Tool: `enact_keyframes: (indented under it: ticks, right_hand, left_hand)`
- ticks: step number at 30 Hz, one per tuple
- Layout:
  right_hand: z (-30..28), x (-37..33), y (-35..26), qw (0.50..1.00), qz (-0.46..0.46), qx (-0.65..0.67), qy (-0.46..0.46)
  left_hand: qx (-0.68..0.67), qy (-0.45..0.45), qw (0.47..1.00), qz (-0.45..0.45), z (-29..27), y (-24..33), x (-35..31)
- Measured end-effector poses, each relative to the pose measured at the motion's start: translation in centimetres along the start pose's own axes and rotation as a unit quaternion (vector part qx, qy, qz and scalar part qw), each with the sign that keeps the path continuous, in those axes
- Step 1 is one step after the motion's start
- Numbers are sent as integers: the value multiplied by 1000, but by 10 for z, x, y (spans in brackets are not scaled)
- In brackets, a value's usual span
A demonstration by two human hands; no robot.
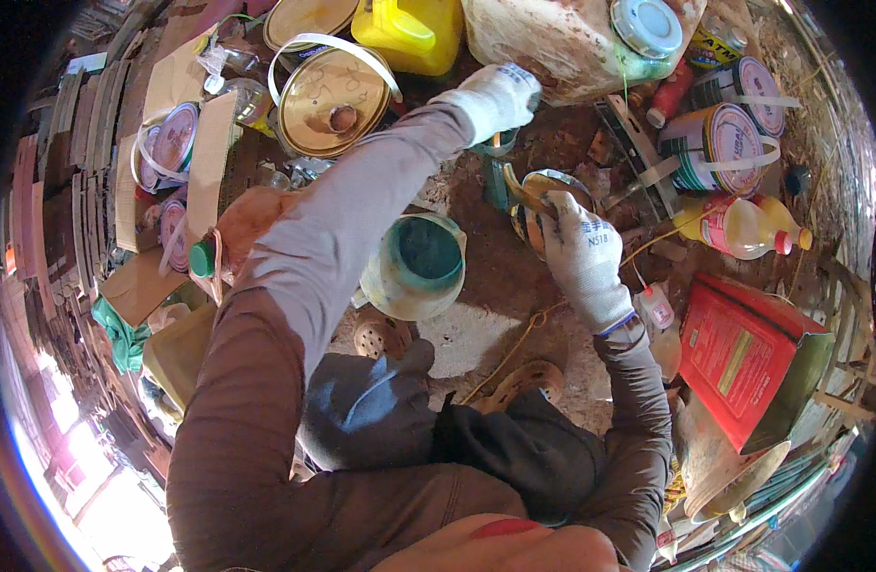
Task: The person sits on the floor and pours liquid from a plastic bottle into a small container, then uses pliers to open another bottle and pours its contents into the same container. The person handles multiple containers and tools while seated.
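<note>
My left hand (503, 100), in a white work glove, reaches forward with its fingers curled closed. Whatever it grips is hidden. Just under it is a small teal-stained container (500, 144), mostly covered by the hand. My right hand (583, 255), also gloved, is closed at the near rim of an open tin can (564, 183). A brownish curved piece (523, 191) stands up at that can's left side. Between my arms sits a pale plastic tub (398, 297) with dark green paint inside.
Ahead are a big stained jerrycan (562, 48), a yellow jug (409, 33) and a lidded bucket (331, 100). Paint cans (719, 148), oil bottles (743, 229) and a red tin (748, 362) stand right. Left are cardboard boxes (214, 172) and an orange-stained jug (252, 224). A cord (514, 348) crosses the ground.
</note>
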State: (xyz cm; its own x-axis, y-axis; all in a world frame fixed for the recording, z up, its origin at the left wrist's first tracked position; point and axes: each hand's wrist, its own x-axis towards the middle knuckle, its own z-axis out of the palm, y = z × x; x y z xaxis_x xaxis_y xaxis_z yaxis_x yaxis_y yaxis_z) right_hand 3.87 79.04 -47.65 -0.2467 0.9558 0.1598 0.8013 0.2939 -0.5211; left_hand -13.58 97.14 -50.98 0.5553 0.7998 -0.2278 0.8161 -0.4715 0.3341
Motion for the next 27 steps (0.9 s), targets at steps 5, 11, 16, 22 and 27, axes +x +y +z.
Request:
enact_keyframes:
  ticks: [5, 11, 16, 22, 27]
  right_hand:
    - [-25, 12, -8, 999, 32, -3, -10]
    - [-32, 34, -2, 996, 57, -71, 16]
    - [-18, 64, -1, 995, 15, -74, 62]
    - [14, 96, -8, 987, -55, -130, 78]
    - [31, 111, -14, 974, -36, -221, -29]
  left_hand:
    - [-21, 11, 998, -54, -15, -20, -40]
    - [4, 30, 998, -54, -9, -26, -62]
    - [55, 6, 998, -36, -8, -28, -65]
    - [34, -65, 990, -122, -13, -17, -55]
    - [36, -4, 997, -68, -3, -27, -71]
